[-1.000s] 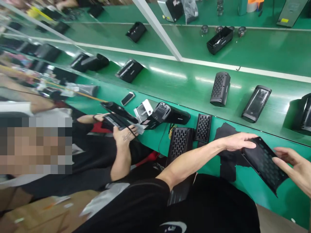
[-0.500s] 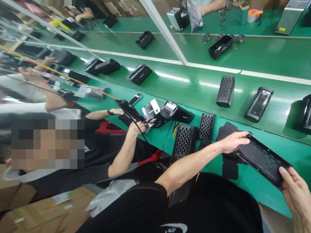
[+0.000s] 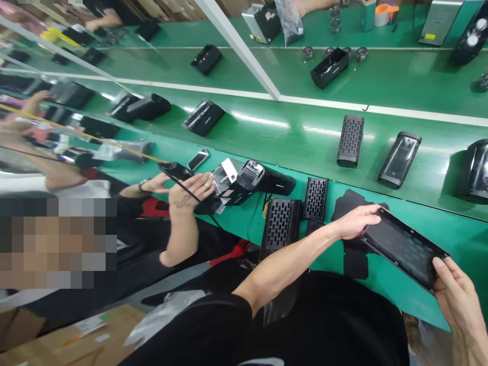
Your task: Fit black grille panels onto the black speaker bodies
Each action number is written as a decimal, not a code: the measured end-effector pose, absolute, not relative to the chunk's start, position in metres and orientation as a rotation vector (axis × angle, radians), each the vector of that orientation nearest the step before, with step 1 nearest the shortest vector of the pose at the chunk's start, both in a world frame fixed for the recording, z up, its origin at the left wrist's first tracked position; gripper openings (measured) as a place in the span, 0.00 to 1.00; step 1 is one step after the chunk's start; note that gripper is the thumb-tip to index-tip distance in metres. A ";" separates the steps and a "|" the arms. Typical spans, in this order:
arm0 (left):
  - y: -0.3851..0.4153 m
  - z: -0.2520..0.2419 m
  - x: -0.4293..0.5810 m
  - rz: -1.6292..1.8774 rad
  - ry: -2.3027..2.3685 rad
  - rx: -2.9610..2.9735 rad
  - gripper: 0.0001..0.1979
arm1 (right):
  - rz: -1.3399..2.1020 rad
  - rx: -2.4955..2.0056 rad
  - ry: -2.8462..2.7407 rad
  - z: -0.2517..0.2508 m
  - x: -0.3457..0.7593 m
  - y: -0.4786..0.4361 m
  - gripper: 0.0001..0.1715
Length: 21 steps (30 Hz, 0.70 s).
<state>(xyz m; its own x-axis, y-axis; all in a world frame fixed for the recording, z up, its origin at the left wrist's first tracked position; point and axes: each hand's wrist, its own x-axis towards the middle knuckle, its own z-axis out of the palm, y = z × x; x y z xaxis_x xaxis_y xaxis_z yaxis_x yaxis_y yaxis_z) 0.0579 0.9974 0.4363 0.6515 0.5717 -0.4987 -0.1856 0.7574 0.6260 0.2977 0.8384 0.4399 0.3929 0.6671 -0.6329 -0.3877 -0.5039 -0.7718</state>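
A black speaker grille panel is held between my two hands, its hollow inner side facing up and tilted. My left hand grips its upper left corner, thumb on the inside and fingers beneath. At the lower right end, my right hand clasps the rim with the thumb on top; its other fingers are partly hidden. Below the panel, black sheet pieces lie on the green table. Two more perforated black grilles, a larger one and a smaller one, sit left of my left hand.
Along the green belt stand several black speaker housings, among them a perforated one and a glossy one. To the left, a co-worker's hand is beside an assembled black housing. A phone lies there; a pale post crosses above.
The view has shifted slightly, so most things appear further left. My hands keep the same grip on the panel. The co-worker's near hand has opened out and risen.
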 end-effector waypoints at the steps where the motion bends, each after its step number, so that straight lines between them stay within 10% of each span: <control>1: 0.998 0.437 0.058 0.453 0.745 0.568 0.23 | 1.313 -1.646 -0.246 0.440 0.298 0.839 0.31; 21: 1.006 0.440 0.048 0.383 0.680 0.845 0.31 | 1.305 -1.643 -0.127 0.440 0.301 0.843 0.33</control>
<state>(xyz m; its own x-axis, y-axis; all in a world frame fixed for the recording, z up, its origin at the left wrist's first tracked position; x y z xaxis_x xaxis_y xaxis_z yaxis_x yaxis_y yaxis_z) 0.0478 1.0064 0.4400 0.7277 0.5612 -0.3943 -0.0474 0.6146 0.7874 0.3011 0.8435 0.4403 0.4141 0.6063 -0.6789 -0.4640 -0.5011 -0.7305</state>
